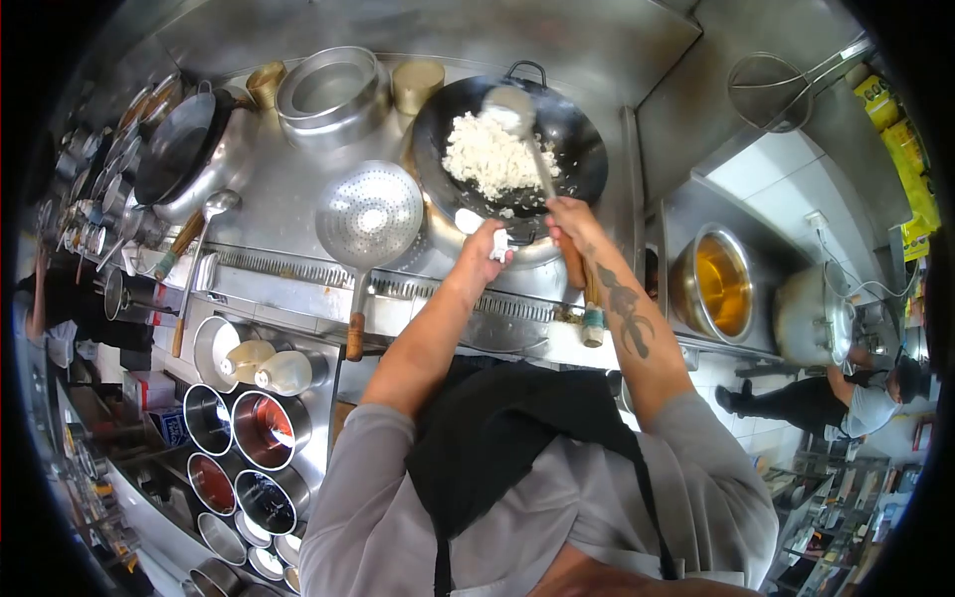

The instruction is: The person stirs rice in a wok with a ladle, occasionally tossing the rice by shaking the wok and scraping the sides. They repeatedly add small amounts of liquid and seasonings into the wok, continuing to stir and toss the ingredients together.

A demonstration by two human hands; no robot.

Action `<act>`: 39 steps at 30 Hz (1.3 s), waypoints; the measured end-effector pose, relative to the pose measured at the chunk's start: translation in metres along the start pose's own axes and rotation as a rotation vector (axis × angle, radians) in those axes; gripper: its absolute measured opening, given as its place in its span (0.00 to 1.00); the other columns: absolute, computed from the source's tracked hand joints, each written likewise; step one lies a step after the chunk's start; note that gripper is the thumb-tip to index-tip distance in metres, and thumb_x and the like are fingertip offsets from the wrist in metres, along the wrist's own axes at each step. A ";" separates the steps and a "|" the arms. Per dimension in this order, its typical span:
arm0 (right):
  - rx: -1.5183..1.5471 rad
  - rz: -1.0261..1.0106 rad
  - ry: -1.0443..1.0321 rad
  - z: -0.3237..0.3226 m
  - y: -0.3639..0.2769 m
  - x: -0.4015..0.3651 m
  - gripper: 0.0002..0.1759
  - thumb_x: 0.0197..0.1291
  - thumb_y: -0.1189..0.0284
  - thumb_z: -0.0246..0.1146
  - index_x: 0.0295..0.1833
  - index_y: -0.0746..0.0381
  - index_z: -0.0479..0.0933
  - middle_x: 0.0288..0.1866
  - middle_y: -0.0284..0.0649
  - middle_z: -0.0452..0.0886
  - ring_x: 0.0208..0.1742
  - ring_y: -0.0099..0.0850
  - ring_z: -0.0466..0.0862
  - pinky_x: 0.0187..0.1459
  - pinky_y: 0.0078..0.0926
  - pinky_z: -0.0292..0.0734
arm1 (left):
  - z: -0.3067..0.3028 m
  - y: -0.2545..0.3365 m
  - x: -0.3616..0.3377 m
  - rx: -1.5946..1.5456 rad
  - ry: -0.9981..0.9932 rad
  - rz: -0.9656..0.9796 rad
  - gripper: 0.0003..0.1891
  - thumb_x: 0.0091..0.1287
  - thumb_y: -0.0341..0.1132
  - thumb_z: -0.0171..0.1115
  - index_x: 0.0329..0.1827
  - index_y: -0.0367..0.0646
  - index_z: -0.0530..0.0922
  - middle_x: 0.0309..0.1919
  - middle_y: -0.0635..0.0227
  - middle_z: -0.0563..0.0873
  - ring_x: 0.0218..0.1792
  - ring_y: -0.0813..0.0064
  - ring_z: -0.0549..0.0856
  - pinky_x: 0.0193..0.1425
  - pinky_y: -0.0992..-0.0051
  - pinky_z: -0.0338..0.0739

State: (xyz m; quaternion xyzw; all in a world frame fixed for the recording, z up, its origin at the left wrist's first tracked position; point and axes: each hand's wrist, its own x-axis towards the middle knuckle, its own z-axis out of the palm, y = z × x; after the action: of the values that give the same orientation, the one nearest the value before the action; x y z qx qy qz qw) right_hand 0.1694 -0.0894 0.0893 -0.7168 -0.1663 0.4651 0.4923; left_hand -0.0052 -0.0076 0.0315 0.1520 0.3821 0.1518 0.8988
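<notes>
A black wok (587, 149) sits on the stove, with a heap of white, crumbly food (487, 159) in it that looks like rice. My right hand (572, 219) is closed round the handle of a steel ladle (544, 171), whose bowl rests at the food's far edge. At the wok's near rim, my left hand (484, 253) is closed on a white cloth (500, 245), beside the wok's near loop handle (523, 240). Whether the cloth wraps that handle is hard to see. Below my right hand lies a bamboo brush (593, 323).
Left of the wok lie a perforated skimmer (368, 211) and a steel pot (333, 88). A steel bowl of amber liquid (724, 284) stands at right, under a hanging wire strainer (769, 92). Sauce containers (267, 428) fill the lower left. Another person (834, 398) stands far right.
</notes>
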 end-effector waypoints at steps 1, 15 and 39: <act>-0.014 -0.013 -0.085 0.009 0.003 -0.007 0.11 0.68 0.62 0.59 0.46 0.59 0.74 0.24 0.32 0.74 0.16 0.21 0.72 0.17 0.24 0.69 | 0.001 0.002 -0.001 -0.002 -0.012 -0.008 0.06 0.64 0.39 0.60 0.39 0.51 0.74 0.29 0.72 0.79 0.30 0.74 0.79 0.24 0.74 0.72; -1.173 -0.314 0.082 -0.088 -0.010 -0.179 0.21 0.69 0.66 0.54 0.62 0.68 0.72 0.40 0.61 0.81 0.45 0.55 0.82 0.49 0.47 0.75 | 0.031 -0.024 -0.110 -0.094 0.014 -0.031 0.04 0.68 0.36 0.54 0.40 0.48 0.73 0.31 0.68 0.80 0.28 0.72 0.79 0.22 0.75 0.71; -0.937 -0.477 0.092 -0.122 -0.010 -0.202 0.25 0.68 0.65 0.56 0.63 0.73 0.69 0.46 0.64 0.80 0.48 0.53 0.82 0.51 0.41 0.75 | -0.019 -0.008 -0.011 -0.104 -0.129 0.013 0.03 0.64 0.33 0.56 0.33 0.45 0.73 0.25 0.67 0.78 0.26 0.73 0.77 0.20 0.77 0.68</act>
State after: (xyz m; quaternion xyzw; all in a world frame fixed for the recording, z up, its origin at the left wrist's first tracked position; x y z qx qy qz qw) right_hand 0.1699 -0.2927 0.2100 -0.8219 -0.4931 0.1842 0.2178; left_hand -0.0251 -0.0163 0.0234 0.1168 0.3142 0.1671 0.9272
